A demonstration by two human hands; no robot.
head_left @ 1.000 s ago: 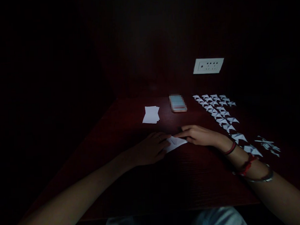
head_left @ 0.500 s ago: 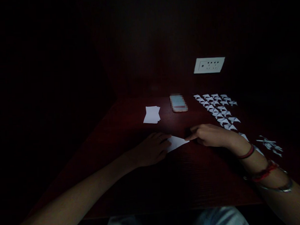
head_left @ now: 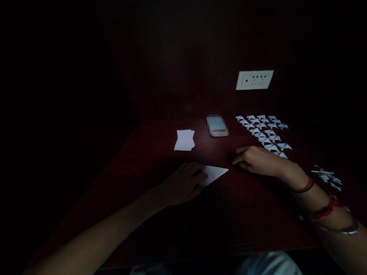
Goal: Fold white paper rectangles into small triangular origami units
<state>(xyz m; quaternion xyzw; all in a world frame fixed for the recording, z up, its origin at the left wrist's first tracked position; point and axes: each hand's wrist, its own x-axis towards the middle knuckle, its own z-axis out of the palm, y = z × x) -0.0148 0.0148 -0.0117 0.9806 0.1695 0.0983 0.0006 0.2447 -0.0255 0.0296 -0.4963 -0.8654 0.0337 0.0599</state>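
A folded piece of white paper (head_left: 215, 173) lies on the dark red table, its narrow point facing right. My left hand (head_left: 185, 183) holds it down, fingertips over its left part and hiding that end. Just right of the paper's tip, my right hand (head_left: 253, 161) hovers with its fingers bent and apart, a small gap between them and the paper. Nothing shows in the right hand. Beyond the left hand sits a small stack of white paper sheets (head_left: 184, 140).
Rows of small folded paper shapes (head_left: 257, 133) spread over the right side, partly covered by my right hand and wrist. Thin paper scraps (head_left: 326, 176) lie farther right. A blurred phone (head_left: 217, 126) rests near the wall, below a white socket plate (head_left: 255, 79).
My right hand's fingers slid rightward along the folded paper to its tip, then lifted off it. My left hand has stayed in place on the paper.
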